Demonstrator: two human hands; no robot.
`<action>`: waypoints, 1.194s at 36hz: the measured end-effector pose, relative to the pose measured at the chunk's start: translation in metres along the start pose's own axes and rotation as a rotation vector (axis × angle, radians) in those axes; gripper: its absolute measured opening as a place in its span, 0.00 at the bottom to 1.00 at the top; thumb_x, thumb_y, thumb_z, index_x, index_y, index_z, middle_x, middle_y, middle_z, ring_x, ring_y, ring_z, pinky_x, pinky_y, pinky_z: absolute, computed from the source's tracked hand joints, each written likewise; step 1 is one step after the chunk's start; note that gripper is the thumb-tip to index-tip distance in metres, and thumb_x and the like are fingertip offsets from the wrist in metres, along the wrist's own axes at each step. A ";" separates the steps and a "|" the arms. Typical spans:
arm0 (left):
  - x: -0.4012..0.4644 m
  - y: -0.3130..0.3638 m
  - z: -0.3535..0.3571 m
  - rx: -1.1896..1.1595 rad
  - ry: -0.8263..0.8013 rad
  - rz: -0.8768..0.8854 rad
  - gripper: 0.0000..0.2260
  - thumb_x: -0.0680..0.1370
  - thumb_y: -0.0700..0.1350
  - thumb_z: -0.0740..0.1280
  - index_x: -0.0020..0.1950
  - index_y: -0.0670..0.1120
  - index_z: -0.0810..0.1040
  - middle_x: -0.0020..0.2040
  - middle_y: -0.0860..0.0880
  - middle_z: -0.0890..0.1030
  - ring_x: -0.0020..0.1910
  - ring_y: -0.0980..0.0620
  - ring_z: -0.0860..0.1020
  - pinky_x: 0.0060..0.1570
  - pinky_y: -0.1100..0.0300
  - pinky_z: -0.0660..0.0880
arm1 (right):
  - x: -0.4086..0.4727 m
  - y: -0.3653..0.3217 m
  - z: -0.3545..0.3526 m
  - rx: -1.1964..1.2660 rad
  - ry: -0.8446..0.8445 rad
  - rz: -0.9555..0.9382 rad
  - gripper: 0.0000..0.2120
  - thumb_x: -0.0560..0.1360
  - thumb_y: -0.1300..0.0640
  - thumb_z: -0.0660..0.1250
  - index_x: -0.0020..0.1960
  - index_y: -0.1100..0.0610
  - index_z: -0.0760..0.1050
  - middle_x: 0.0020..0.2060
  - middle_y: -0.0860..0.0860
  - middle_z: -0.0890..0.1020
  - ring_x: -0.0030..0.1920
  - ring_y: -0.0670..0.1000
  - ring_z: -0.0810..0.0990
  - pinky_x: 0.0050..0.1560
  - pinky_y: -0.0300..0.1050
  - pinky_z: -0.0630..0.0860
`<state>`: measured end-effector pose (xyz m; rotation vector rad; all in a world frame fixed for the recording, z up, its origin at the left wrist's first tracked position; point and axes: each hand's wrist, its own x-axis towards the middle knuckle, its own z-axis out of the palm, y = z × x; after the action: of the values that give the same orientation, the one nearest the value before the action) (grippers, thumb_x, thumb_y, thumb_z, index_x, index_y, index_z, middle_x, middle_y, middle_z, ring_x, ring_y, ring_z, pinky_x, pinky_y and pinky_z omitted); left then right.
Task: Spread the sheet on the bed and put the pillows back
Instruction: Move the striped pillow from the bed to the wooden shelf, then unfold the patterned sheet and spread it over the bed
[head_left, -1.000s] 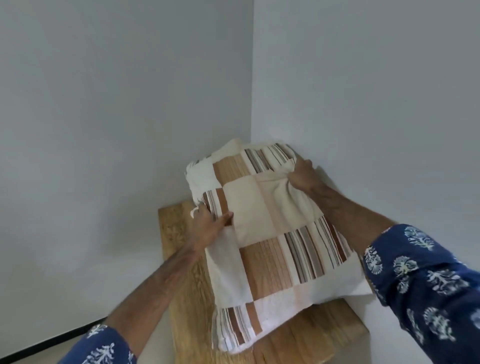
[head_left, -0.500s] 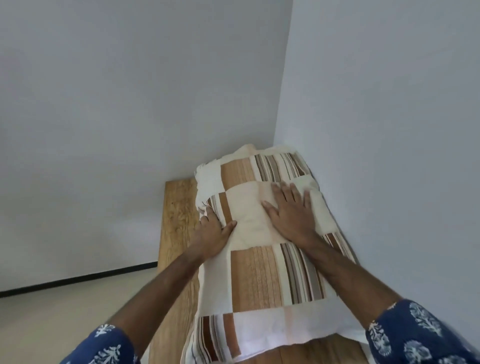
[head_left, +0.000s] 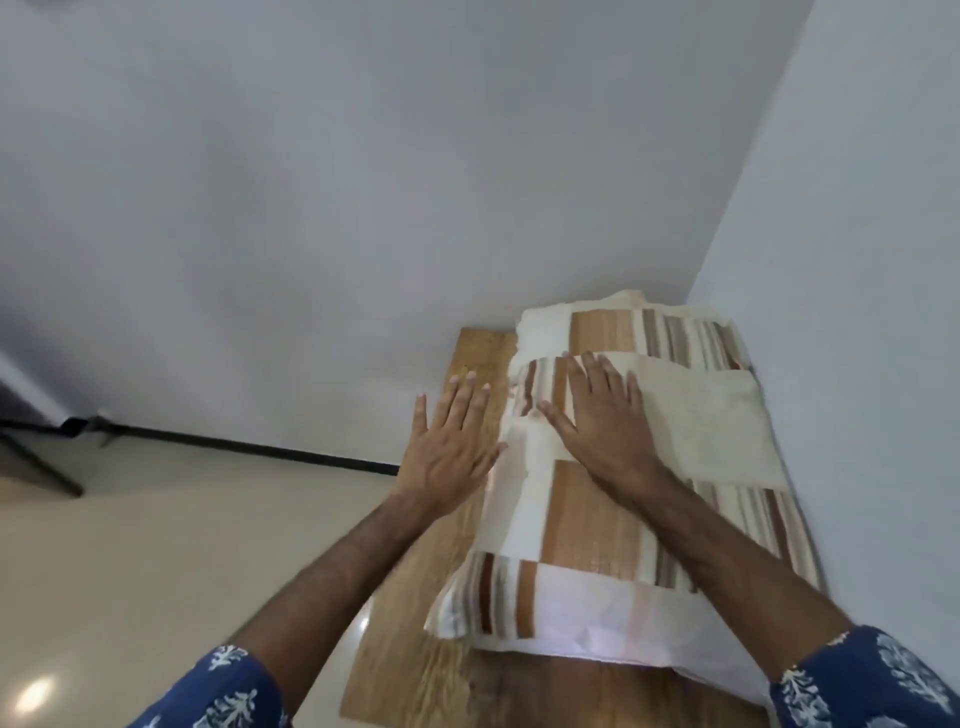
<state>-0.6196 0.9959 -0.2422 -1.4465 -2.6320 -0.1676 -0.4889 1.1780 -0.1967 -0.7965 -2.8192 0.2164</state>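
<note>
**Pillow stack set aside on the wooden surface: hands flat, nothing gripped**

The two patchwork pillows lay stacked on a wooden surface (head_left: 415, 644) pushed into the corner of the room. The top pillow (head_left: 623, 499) overlapped the lower pillow (head_left: 649, 327), whose far end showed beyond the fingertips of both hands.

Grip state: the right hand (head_left: 608, 421) lay palm-down on the top pillow, fingers spread, released and clasping nothing. The left hand (head_left: 449, 441) was likewise open and flat, just to the left of the pillow's edge, over the bare wood; the thumb reached the fabric edge. Whether the left palm pressed the wood or hovered above it could not be determined.

Procedure, as judged from the task: the step in hand appeared to be settling the pillows where they rested, presumably clear of the bed.
- Press evenly with the flat right palm so the stack seats without sliding.
- Use the left hand as a side stop at the left edge, since the near end of the top pillow overhung toward the wrists.
- Lift both hands straight up, so no fabric drags with them.

Not visible or unclear:
- The bed and the sheet were out of frame; their condition could not be judged.
- The near right corner of the top pillow was cut off behind the right sleeve (head_left: 872, 680).
- The wooden surface's support and near edge lay outside the frame, so what kind of furniture it was could not be told.
- A dark stand (head_left: 36, 457) at far left was only partly in view.
</note>
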 end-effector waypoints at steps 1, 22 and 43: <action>-0.015 -0.012 -0.005 -0.003 0.009 -0.033 0.36 0.82 0.65 0.38 0.82 0.44 0.54 0.83 0.44 0.55 0.82 0.44 0.54 0.76 0.36 0.52 | -0.002 -0.023 0.004 0.010 -0.018 -0.065 0.43 0.75 0.28 0.37 0.83 0.51 0.50 0.82 0.53 0.54 0.82 0.55 0.51 0.80 0.62 0.47; -0.632 -0.207 -0.071 0.147 -0.090 -1.099 0.30 0.79 0.61 0.52 0.73 0.44 0.72 0.74 0.41 0.72 0.72 0.41 0.72 0.66 0.32 0.70 | -0.272 -0.535 0.131 0.001 -0.382 -1.247 0.36 0.82 0.36 0.52 0.83 0.53 0.47 0.82 0.53 0.54 0.80 0.56 0.55 0.79 0.59 0.52; -0.976 -0.205 -0.079 0.007 -0.055 -1.826 0.26 0.84 0.59 0.55 0.80 0.49 0.60 0.82 0.45 0.56 0.82 0.44 0.54 0.75 0.33 0.52 | -0.541 -0.840 0.217 0.006 -0.636 -1.923 0.34 0.83 0.42 0.59 0.82 0.54 0.50 0.81 0.55 0.56 0.80 0.57 0.56 0.79 0.60 0.55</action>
<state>-0.2698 0.0630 -0.3373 1.2632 -2.9163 -0.2325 -0.5086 0.1636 -0.3271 2.2335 -2.5928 0.1071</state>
